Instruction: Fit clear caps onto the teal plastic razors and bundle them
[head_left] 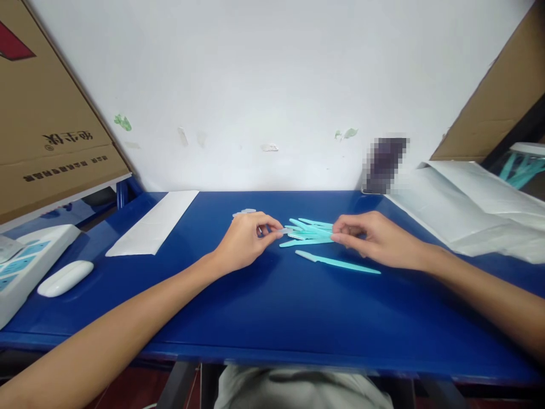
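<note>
Several slim turquoise plastic sticks (pixel 309 232) lie fanned in a small pile on the blue table (pixel 272 307). My right hand (pixel 374 238) grips the right ends of that pile with its fingers closed. My left hand (pixel 247 238) pinches a small pale clear cap (pixel 284 231) at the left tip of one stick. One more turquoise stick with a whitish tip (pixel 336 262) lies alone just in front of the pile. A few pale caps (pixel 243 213) rest behind my left hand.
A flat white sheet (pixel 155 222) lies at the left rear of the table. A white mouse (pixel 65 278) and a white device (pixel 25 258) sit far left under a cardboard box (pixel 46 119). White bags (pixel 468 207) and more cardboard fill the right.
</note>
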Demonstrator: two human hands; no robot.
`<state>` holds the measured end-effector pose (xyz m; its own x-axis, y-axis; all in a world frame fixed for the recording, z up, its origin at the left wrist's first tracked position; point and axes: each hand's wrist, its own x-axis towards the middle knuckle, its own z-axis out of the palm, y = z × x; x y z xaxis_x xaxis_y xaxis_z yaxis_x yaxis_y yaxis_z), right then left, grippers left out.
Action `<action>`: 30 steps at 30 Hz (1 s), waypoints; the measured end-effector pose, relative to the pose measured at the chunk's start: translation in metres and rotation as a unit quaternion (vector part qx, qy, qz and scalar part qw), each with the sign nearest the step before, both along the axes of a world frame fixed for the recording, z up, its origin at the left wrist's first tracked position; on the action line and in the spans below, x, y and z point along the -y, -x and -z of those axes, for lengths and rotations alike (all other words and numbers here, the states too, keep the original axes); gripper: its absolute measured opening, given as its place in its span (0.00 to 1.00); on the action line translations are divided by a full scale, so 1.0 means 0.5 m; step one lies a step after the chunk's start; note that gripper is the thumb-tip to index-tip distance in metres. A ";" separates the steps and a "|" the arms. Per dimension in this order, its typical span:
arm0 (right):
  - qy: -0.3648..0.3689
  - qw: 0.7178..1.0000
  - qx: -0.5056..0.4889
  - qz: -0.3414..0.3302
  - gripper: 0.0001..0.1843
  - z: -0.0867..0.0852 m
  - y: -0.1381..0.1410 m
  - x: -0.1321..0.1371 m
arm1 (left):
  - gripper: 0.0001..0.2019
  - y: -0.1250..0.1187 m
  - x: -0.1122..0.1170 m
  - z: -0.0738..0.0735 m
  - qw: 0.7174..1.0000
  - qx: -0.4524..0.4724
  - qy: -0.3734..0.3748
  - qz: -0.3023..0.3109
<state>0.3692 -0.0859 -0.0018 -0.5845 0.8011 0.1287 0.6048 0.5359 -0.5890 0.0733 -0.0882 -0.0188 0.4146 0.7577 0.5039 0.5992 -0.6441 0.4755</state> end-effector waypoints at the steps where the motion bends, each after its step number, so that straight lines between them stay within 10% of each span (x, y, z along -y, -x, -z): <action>1: -0.012 1.000 0.005 -0.006 0.17 0.000 -0.001 -0.002 | 0.04 -0.001 0.001 -0.001 1.000 0.005 0.008 -0.005; 12: -0.074 0.995 0.044 -0.050 0.20 0.001 -0.014 -0.017 | 0.06 -0.004 0.003 -0.004 0.998 0.044 0.048 -0.014; 19: -0.145 0.987 0.019 -0.071 0.16 0.004 0.017 0.009 | 0.05 -0.024 0.022 0.005 0.997 0.020 0.006 0.081; 30: -0.141 0.971 0.186 -0.056 0.22 0.004 -0.012 -0.014 | 0.17 0.103 -0.055 -0.027 0.920 -0.381 -0.091 0.002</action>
